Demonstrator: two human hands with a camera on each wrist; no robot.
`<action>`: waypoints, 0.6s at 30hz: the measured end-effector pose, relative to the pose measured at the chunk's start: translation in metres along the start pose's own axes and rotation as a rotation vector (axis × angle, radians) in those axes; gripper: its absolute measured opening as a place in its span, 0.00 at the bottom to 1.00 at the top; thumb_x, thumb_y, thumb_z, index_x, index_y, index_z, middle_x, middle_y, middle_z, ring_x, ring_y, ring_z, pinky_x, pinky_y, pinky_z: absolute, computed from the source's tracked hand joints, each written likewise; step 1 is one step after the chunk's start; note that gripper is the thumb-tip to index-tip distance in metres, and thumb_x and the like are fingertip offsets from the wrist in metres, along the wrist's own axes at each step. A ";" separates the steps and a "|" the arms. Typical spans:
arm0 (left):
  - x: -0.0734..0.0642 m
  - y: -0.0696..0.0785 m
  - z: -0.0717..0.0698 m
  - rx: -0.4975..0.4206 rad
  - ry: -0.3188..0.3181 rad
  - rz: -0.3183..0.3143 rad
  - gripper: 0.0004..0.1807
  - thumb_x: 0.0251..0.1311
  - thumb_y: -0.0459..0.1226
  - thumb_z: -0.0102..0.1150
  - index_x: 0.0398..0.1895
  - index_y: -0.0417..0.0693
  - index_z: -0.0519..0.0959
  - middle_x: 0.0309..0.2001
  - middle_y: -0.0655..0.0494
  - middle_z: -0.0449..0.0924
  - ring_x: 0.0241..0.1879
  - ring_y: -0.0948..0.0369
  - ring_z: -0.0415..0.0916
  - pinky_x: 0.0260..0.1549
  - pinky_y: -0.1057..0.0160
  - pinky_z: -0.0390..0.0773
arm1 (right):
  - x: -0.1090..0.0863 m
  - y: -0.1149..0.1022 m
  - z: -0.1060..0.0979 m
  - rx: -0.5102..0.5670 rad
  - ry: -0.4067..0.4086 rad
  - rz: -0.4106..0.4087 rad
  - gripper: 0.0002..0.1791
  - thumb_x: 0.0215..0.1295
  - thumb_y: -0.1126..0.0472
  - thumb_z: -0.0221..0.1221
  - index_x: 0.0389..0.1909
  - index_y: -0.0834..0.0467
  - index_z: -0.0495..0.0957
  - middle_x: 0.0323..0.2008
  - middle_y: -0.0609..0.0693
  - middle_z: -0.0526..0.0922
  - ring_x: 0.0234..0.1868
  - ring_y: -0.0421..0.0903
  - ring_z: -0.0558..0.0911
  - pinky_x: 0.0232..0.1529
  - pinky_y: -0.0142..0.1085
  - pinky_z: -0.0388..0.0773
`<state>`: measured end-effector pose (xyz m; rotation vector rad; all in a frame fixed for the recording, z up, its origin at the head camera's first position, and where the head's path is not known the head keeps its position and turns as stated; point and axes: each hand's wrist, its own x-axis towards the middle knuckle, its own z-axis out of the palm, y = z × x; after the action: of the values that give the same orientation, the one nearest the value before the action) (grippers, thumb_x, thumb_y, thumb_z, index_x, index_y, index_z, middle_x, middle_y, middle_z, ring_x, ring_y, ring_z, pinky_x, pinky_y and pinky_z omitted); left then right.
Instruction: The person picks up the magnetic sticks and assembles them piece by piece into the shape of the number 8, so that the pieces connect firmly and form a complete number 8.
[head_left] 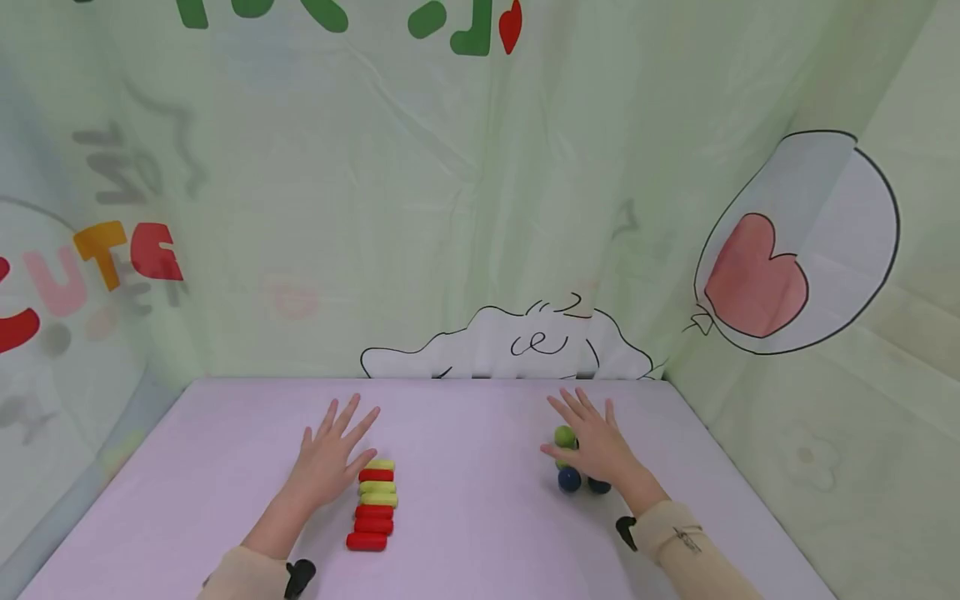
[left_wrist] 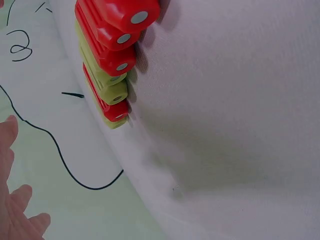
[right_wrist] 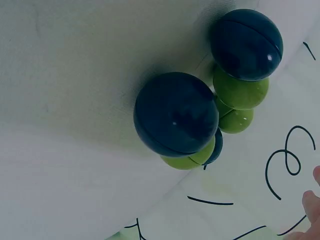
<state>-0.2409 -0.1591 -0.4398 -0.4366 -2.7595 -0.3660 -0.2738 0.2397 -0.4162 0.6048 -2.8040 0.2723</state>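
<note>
My left hand (head_left: 324, 465) is spread with fingers straight, just left of a column of short rods, its thumb close by the far end. Red rods (head_left: 367, 542) and yellow-green rods (head_left: 378, 488) lie side by side; the left wrist view shows silvery discs in the ends of the red rods (left_wrist: 117, 37). Over a small cluster of balls, my right hand (head_left: 600, 448) has its fingers fanned out and holds nothing. Dark blue balls (right_wrist: 175, 115) and green balls (right_wrist: 241, 93) sit close together there, partly hidden by that hand in the head view.
A pale lilac tabletop (head_left: 465, 500) carries both groups, with a wide gap between them. Behind it hangs a light green curtain (head_left: 337, 208) with drawn figures and letters. Another curtain panel with a heart balloon (head_left: 840, 233) runs along the right side.
</note>
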 end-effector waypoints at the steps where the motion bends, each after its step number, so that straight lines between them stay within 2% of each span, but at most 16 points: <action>1: 0.001 0.000 0.001 0.000 -0.005 -0.001 0.34 0.57 0.48 0.57 0.67 0.56 0.60 0.69 0.45 0.51 0.66 0.41 0.45 0.49 0.29 0.55 | 0.001 0.001 0.001 0.002 -0.004 0.002 0.43 0.54 0.38 0.57 0.66 0.57 0.60 0.67 0.59 0.56 0.68 0.60 0.50 0.58 0.66 0.36; 7: 0.003 0.000 0.006 -0.001 -0.014 0.006 0.33 0.56 0.47 0.58 0.66 0.55 0.62 0.68 0.44 0.53 0.66 0.41 0.47 0.48 0.30 0.57 | 0.005 0.008 0.006 0.019 -0.043 0.034 0.40 0.57 0.40 0.56 0.65 0.60 0.61 0.65 0.62 0.59 0.67 0.61 0.52 0.59 0.64 0.40; 13: 0.006 0.001 0.013 0.002 -0.052 -0.003 0.33 0.56 0.46 0.58 0.66 0.55 0.63 0.68 0.45 0.54 0.65 0.42 0.49 0.48 0.31 0.59 | 0.011 0.018 0.014 0.054 -0.074 0.084 0.39 0.59 0.41 0.55 0.64 0.61 0.61 0.64 0.64 0.60 0.66 0.62 0.53 0.60 0.63 0.40; 18: 0.009 0.002 0.018 -0.014 -0.096 0.005 0.29 0.57 0.44 0.58 0.63 0.52 0.67 0.64 0.44 0.61 0.62 0.44 0.58 0.46 0.36 0.66 | 0.014 0.025 0.019 0.044 -0.109 0.114 0.37 0.60 0.43 0.54 0.64 0.62 0.62 0.63 0.64 0.62 0.66 0.63 0.54 0.60 0.64 0.40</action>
<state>-0.2531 -0.1498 -0.4525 -0.4766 -2.8493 -0.3725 -0.3009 0.2523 -0.4328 0.4840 -2.9494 0.3342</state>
